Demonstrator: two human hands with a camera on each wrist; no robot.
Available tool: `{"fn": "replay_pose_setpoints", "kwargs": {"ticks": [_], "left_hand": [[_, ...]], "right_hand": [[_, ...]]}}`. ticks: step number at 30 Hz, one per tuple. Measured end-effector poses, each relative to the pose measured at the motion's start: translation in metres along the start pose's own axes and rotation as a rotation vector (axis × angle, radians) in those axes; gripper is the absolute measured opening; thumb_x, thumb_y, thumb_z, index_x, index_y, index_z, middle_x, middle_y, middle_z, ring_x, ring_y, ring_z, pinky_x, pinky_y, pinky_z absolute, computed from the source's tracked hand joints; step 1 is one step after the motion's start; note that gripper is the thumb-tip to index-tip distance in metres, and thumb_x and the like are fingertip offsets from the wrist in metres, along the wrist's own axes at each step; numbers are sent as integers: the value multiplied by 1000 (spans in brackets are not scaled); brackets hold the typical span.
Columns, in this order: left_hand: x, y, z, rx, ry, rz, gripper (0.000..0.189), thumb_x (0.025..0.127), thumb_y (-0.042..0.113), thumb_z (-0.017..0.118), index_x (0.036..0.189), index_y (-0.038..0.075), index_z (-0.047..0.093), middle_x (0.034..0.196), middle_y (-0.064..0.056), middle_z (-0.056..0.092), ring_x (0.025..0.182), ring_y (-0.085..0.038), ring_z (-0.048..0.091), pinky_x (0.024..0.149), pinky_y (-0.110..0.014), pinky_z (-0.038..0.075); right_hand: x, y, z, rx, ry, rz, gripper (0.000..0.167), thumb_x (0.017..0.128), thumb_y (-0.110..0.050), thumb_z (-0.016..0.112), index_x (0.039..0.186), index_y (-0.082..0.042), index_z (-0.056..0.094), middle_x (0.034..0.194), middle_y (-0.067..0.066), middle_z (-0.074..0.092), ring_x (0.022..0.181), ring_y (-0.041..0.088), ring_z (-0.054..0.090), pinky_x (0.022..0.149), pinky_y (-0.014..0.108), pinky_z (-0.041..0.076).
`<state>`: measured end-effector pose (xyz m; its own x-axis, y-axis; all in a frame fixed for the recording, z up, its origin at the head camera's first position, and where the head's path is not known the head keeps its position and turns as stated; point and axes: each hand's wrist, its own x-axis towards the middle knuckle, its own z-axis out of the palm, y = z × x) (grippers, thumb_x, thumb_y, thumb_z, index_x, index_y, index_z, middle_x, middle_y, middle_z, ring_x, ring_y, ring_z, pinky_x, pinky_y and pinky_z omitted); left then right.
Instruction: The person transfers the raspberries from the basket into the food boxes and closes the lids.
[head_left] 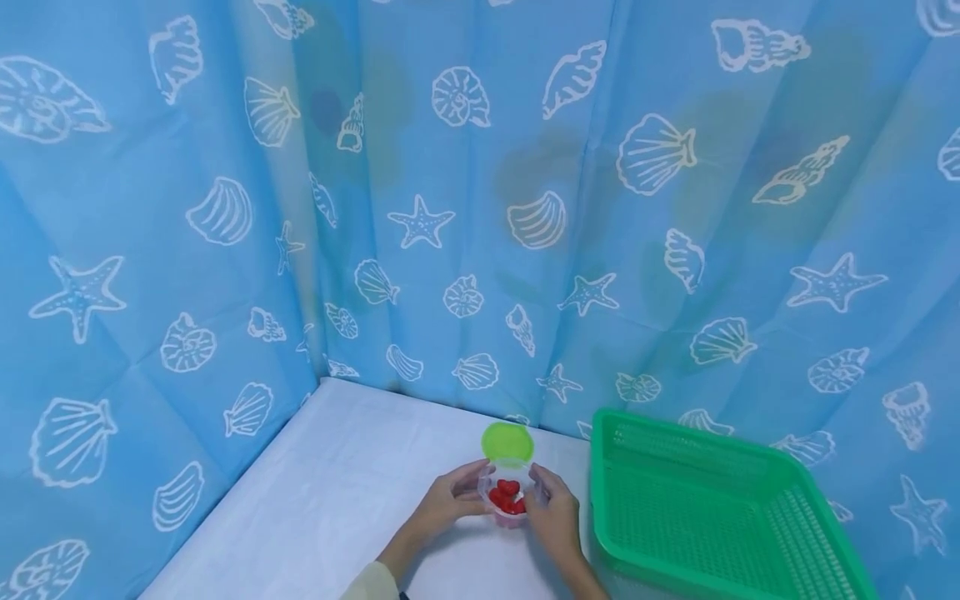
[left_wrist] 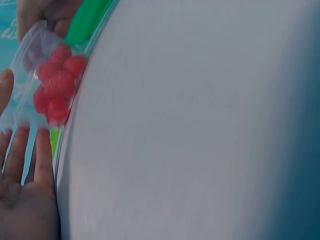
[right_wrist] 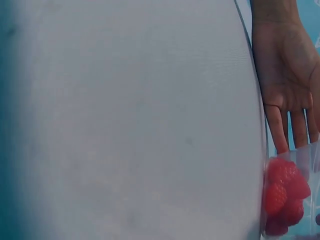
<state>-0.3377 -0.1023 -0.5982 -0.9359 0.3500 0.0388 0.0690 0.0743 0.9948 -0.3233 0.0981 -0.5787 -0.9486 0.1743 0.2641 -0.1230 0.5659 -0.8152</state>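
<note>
A small clear plastic container (head_left: 510,520) stands on the white table between my hands. Several red raspberries (left_wrist: 59,84) lie in it. Its round lime-green lid (head_left: 507,442) is tipped back on the far side. My left hand (head_left: 448,500) holds the container's left side, fingers nearly straight against the wall and thumb nearer me. Across from it, my right hand (head_left: 553,512) grips the right side, thumb overlapping the rim by the berries. In the right wrist view the left palm (right_wrist: 287,70) faces the camera, fingertips at the wall.
A green perforated plastic basket (head_left: 613,533) stands right of my right hand. The white table (head_left: 322,492) extends to the left. Blue shell-patterned curtains (head_left: 465,250) hang behind the table and along its left side.
</note>
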Motion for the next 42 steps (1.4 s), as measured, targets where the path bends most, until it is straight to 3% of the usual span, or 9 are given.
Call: {"fn": "replay_pose_setpoints", "kwargs": {"ticks": [5, 9, 14, 21, 33, 39, 42], "left_hand": [[-2, 0, -9, 28, -13, -6, 70, 86, 28, 75, 148, 21, 43, 142, 4, 53, 130, -22, 49, 101, -40, 47], [-3, 1, -13, 80, 0, -4, 68, 85, 30, 76, 146, 24, 46, 140, 5, 54, 131, -23, 49, 101, -46, 46], [-7, 2, -20, 79, 0, -7, 65, 85, 27, 76, 144, 25, 48, 139, 3, 55, 131, -26, 48, 102, -50, 45], [-12, 1, -31, 56, -20, -8, 68, 86, 22, 76, 147, 18, 45, 141, 1, 54, 134, -28, 45, 103, -48, 43], [-22, -1, -31, 43, -8, -46, 71, 81, 26, 80, 145, 22, 48, 139, 7, 55, 133, -23, 46, 101, -42, 47], [-23, 6, -31, 33, -23, -63, 71, 81, 25, 80, 145, 20, 48, 138, 2, 56, 132, -27, 47, 100, -43, 48], [-21, 11, -31, 43, -40, -72, 70, 82, 23, 79, 145, 18, 47, 138, 0, 56, 132, -30, 47, 99, -47, 47]], "right_hand": [[-1, -8, 2, 5, -45, 76, 43, 90, -8, 68, 132, -7, 60, 121, 6, 66, 123, 27, 56, 96, 43, 49], [-3, -12, 3, 27, -65, 89, 43, 91, -8, 66, 133, -6, 59, 121, 7, 66, 124, 28, 55, 96, 43, 49], [-5, -14, 8, 54, -81, 70, 43, 90, -8, 68, 132, -6, 60, 120, 5, 67, 123, 27, 56, 95, 42, 49], [-6, -15, 14, 39, -124, 36, 43, 89, -6, 68, 132, -6, 60, 118, 5, 67, 120, 28, 58, 95, 43, 50], [-14, -19, 5, 0, -200, 8, 47, 85, -4, 70, 131, -6, 61, 117, 5, 69, 120, 29, 58, 93, 44, 51], [-16, -24, -1, -5, -202, -42, 46, 84, -2, 71, 129, -3, 62, 115, 7, 69, 116, 29, 61, 90, 43, 53], [-14, -27, -3, 16, -192, -12, 42, 86, -5, 70, 128, -4, 62, 114, 7, 69, 113, 28, 63, 88, 41, 54]]}}
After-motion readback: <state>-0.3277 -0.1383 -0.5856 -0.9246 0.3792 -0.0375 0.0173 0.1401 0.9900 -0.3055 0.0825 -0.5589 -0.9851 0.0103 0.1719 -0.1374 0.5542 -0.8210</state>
